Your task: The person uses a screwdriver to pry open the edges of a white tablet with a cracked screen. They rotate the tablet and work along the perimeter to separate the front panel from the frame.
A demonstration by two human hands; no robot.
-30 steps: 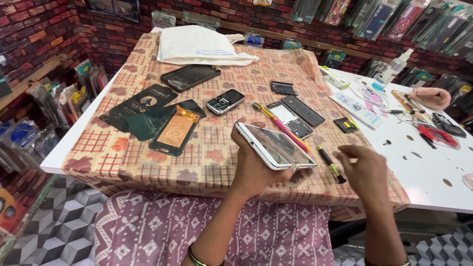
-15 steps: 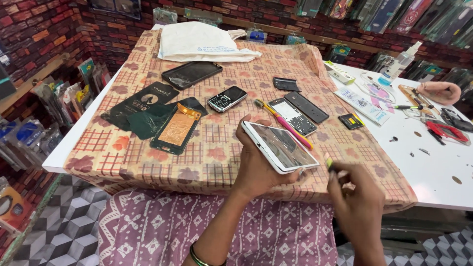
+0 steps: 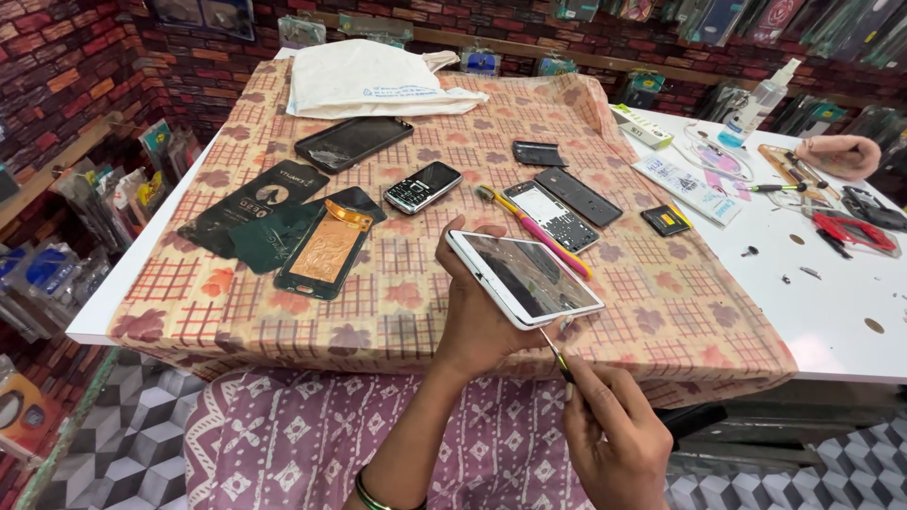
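Observation:
My left hand [image 3: 477, 316] holds a white smartphone [image 3: 522, 277] screen up over the near edge of the table. My right hand [image 3: 614, 439] grips a thin screwdriver [image 3: 556, 354] whose tip touches the phone's lower edge. Both hands hover above the patterned orange cloth [image 3: 397, 302] and my lap.
On the cloth lie a small keypad phone [image 3: 422, 187], a dark smartphone [image 3: 352, 143], an opened phone back with copper plate [image 3: 323, 250], dark packets [image 3: 253, 203], a toothbrush [image 3: 534, 231], phone parts [image 3: 576, 195] and a white bag [image 3: 373, 80]. Tools [image 3: 855, 231] sit on the white table at right.
My right hand picked up the screwdriver from the cloth, dropped below the table edge, and brought its tip up to the phone's lower edge. The left hand kept holding the phone.

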